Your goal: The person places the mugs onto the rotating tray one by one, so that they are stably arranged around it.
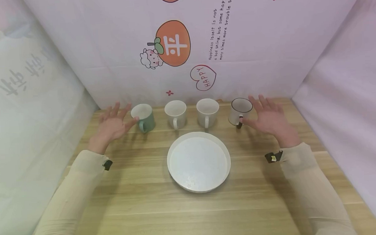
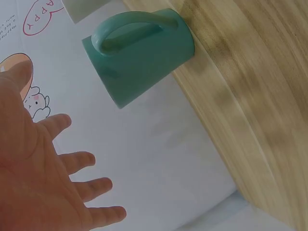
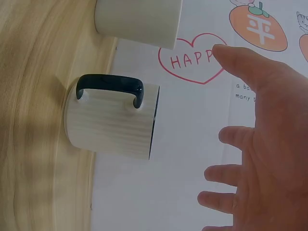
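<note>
My left hand [image 1: 112,127], fingers spread, hovers just left of a green mug [image 1: 147,119]; in the left wrist view a gap shows between the hand [image 2: 38,168] and the green mug [image 2: 144,57]. On the other side my right hand [image 1: 270,119] is spread too, beside a ribbed white mug with a dark rim and black handle [image 1: 237,113]. The right wrist view shows that mug [image 3: 113,118] apart from the fingers. Two plain white mugs [image 1: 176,114] [image 1: 208,113] stand between. All handles face me. Neither hand holds anything.
A round white tray [image 1: 200,189] lies on the wooden table [image 1: 191,221] in front of the mugs. Behind them rises a white printed cloth [image 1: 121,64], and more cloth hangs at the left [image 1: 35,119] and right [image 1: 346,101] sides.
</note>
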`<act>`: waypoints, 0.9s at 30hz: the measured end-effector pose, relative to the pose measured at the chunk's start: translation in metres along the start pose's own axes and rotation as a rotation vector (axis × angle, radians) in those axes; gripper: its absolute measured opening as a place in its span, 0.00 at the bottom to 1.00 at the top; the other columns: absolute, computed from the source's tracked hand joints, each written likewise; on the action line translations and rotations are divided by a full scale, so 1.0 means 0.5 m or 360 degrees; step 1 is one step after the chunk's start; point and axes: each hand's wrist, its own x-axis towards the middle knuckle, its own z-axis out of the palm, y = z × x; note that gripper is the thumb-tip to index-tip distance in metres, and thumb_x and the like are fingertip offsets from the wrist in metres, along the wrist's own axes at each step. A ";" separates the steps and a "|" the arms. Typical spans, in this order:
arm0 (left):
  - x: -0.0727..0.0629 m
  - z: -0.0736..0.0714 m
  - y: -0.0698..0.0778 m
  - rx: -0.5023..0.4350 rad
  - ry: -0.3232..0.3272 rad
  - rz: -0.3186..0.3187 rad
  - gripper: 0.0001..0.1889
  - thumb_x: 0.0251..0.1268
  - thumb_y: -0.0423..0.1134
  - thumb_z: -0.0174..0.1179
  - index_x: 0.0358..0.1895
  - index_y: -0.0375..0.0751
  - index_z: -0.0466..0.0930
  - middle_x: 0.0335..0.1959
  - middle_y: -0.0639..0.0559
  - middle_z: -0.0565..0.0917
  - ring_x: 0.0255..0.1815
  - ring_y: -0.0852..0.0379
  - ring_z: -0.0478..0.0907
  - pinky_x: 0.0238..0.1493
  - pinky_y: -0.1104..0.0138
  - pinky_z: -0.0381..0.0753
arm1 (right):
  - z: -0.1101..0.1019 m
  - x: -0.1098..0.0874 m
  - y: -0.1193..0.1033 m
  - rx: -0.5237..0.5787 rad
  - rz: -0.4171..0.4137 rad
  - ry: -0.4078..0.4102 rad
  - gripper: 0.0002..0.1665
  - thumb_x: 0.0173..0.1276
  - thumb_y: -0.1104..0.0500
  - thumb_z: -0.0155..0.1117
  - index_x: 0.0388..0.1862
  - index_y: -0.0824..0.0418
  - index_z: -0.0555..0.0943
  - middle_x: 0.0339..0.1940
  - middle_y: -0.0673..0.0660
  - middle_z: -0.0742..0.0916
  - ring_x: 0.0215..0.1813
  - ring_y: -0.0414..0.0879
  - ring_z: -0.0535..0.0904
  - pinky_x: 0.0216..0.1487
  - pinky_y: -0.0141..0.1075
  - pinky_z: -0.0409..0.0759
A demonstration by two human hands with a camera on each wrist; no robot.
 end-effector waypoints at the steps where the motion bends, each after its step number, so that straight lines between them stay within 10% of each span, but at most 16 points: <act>1: 0.000 0.000 0.000 -0.0001 -0.0003 0.0005 0.46 0.67 0.79 0.25 0.81 0.60 0.32 0.82 0.38 0.28 0.80 0.27 0.25 0.74 0.29 0.30 | 0.000 0.000 0.000 0.0001 -0.0004 0.0002 0.59 0.66 0.22 0.48 0.84 0.48 0.39 0.82 0.71 0.47 0.80 0.74 0.40 0.73 0.74 0.38; 27: 0.000 -0.001 0.001 -0.0049 0.0075 0.0107 0.44 0.72 0.72 0.34 0.81 0.47 0.46 0.81 0.32 0.47 0.80 0.28 0.42 0.74 0.30 0.46 | 0.003 0.008 0.001 0.0003 -0.0149 0.0103 0.55 0.69 0.28 0.53 0.81 0.61 0.53 0.78 0.73 0.61 0.79 0.70 0.54 0.77 0.63 0.55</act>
